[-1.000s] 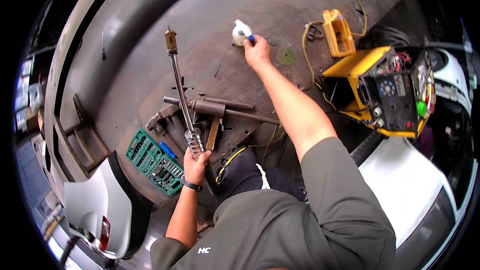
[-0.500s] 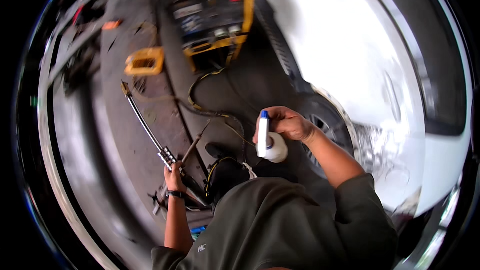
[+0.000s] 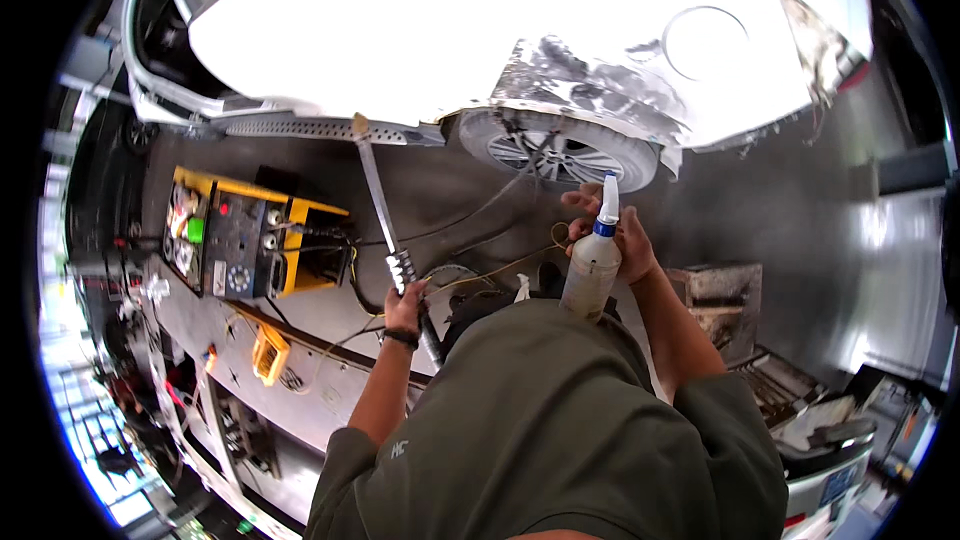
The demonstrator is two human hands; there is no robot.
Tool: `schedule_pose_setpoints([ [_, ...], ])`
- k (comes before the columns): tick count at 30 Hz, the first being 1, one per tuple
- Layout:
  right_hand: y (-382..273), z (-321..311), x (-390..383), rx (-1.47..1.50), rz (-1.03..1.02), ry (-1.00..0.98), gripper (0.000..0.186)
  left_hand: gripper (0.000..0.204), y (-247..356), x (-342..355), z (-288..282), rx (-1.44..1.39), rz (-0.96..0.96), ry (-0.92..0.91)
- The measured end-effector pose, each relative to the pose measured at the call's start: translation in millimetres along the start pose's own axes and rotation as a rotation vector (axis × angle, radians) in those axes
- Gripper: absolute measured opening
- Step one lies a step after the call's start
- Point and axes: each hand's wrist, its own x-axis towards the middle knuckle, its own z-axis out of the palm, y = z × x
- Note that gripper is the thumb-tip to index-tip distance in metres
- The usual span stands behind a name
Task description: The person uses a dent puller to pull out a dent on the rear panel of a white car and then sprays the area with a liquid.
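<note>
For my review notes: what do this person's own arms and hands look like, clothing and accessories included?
Short, loose dark olive-grey sleeves belong to a matching shirt, leaving both forearms uncovered. The left hand and right hand are ungloved. A dark wristband, perhaps a watch, circles the left wrist. A small white marking shows on the shirt's left side.

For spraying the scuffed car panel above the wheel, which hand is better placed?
Probably the right hand: it holds the spray bottle and appears nearer the scuffed panel. The left hand grips the long metal tool.
</note>
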Motion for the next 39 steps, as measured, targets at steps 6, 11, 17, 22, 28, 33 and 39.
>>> schedule_pose_setpoints([
  [6,-24.3,9.5,-48.8,-0.525,-0.176,0.205,0.095,0.021,42.3,24.7,67.4,0.363,0.048,-0.324],
  [11,2.4,25.3,-57.4,-0.757,-0.151,0.395,0.085,0.024,48.4,42.7,58.3,0.369,0.077,-0.526],
  [17,62.2,69.4,-38.7,-0.642,-0.179,0.528,0.081,0.031,32.8,73.4,-23.2,0.623,0.175,-0.535],
  [22,126.3,77.2,-21.7,-1.148,-0.125,0.567,0.073,0.026,46.7,63.5,-85.2,0.627,0.087,-0.481],
  [28,154.5,73.1,-5.4,-1.356,-0.16,0.803,0.057,0.018,30.3,72.7,-147.9,0.426,0.009,-0.355],
  [33,174.4,86.1,15.0,-1.427,-0.268,0.78,0.03,0.018,14.2,82.5,-199.5,0.471,0.048,-0.316],
  [39,195.1,63.2,17.7,-1.593,-0.502,0.817,0.023,0.021,8.4,63.3,-213.4,0.575,0.059,-0.347],
])
